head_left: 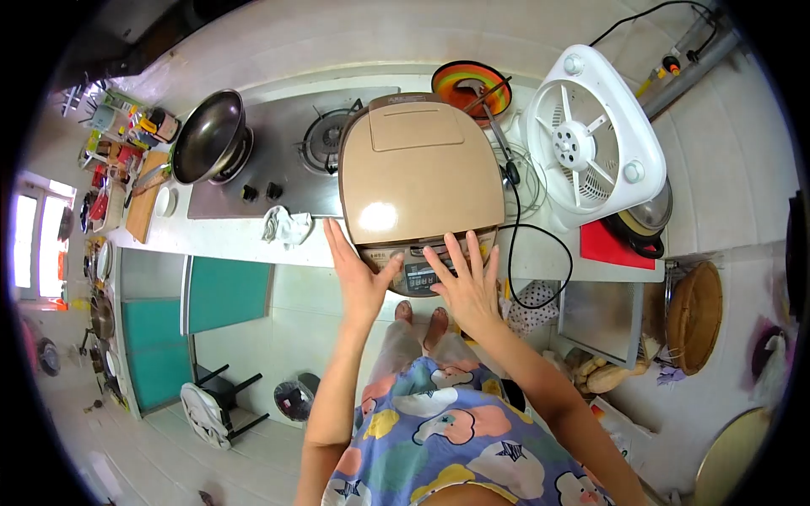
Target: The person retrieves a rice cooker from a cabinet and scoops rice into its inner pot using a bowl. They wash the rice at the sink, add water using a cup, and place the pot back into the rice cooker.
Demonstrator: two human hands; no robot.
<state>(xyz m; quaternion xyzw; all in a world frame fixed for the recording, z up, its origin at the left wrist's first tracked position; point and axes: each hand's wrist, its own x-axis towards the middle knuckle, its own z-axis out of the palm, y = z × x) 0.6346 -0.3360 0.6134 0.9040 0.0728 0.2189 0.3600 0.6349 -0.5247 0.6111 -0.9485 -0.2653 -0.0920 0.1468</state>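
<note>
Head view: the spread-open left hand (361,282) and right hand (468,291) touch the rounded beige plastic cooker (422,185), clasping nothing; snagging the looped black cable (571,266) could tilt it.

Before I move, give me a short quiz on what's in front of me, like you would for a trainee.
1. What cookware sits on the left part of the stove?
2. True or false: the lid of the beige rice cooker stands upright, showing the inside.
3. Fill in the blank: the ___ hand is nearer the white cloth on the counter.

Key:
1. A dark wok.
2. False: it lies over the top and covers the inside.
3. Left: the left hand is at the cooker's left front corner, while the right hand is at its front, farther right.
</note>
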